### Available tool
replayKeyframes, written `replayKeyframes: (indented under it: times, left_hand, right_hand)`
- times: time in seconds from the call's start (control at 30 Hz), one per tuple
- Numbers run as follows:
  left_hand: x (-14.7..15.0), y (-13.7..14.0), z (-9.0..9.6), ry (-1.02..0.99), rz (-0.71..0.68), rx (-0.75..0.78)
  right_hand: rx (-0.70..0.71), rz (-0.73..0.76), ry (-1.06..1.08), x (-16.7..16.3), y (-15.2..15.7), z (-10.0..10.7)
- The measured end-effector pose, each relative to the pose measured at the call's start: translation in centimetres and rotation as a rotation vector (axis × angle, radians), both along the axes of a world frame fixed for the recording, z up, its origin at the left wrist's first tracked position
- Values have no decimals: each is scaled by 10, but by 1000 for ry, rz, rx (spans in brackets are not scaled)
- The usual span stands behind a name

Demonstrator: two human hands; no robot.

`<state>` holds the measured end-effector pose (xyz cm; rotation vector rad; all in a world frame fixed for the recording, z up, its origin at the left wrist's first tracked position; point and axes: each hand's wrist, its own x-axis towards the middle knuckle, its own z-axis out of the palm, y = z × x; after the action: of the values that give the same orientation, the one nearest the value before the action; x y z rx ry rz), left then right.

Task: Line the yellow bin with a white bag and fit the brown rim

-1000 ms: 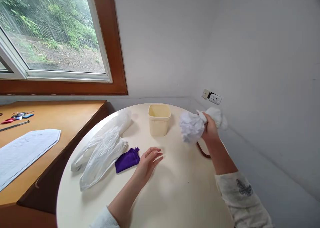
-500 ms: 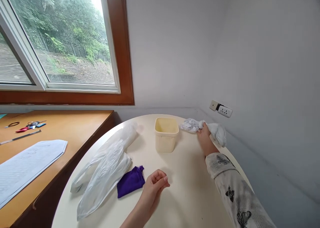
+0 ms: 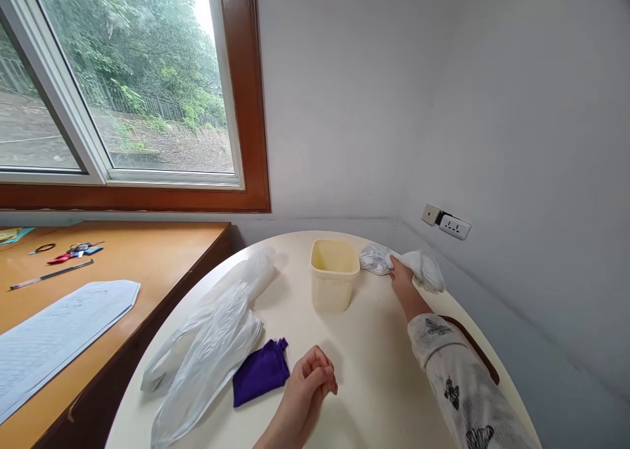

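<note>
My right hand (image 3: 404, 285) reaches to the far right of the round table, its fingers closed on a crumpled white plastic bag (image 3: 427, 272). Thin, see-through plastic (image 3: 376, 259) bunches on the other side of the fingers; whether it is all one piece I cannot tell. Above the table's near middle, my left hand (image 3: 311, 383) is loosely closed, thumb against curled fingers, with nothing visible in it. A purple cloth pouch (image 3: 260, 374) lies just left of it. Beyond stands an open cream plastic tub (image 3: 335, 291), its visible inside bare.
A long translucent plastic bag (image 3: 211, 344) spreads over the left of the round table (image 3: 378, 396). A brown curved edge (image 3: 480, 352) shows beside my right sleeve. The wooden desk (image 3: 162, 245) holds papers (image 3: 63, 337), a pen (image 3: 52, 275) and keys (image 3: 81, 249).
My right fingers have shifted on the white bag, and the plastic left of them is more bunched up. My left hand stays closed in nearly the same place. The view has tilted slightly.
</note>
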<state>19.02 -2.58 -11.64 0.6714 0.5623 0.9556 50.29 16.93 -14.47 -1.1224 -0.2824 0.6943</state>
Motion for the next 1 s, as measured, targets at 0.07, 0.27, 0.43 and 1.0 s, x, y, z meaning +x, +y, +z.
replayKeyframes:
  times: [0.07,0.27,0.43,1.0]
  left_hand:
    - [0,-1,1,4,-17,20]
    - [-1,-5,7,54,-30,61]
    - [-5,-5,12,102,-10,105]
    - [-65,40,28,-13,462,209]
  right_hand:
    - [-81,-26,24,0,-4,-2]
    - [-244,74,73,-5,-18,-4]
    - [-316,239,75,-16,-40,-7]
    - [186,862,-871,-204,-170,26]
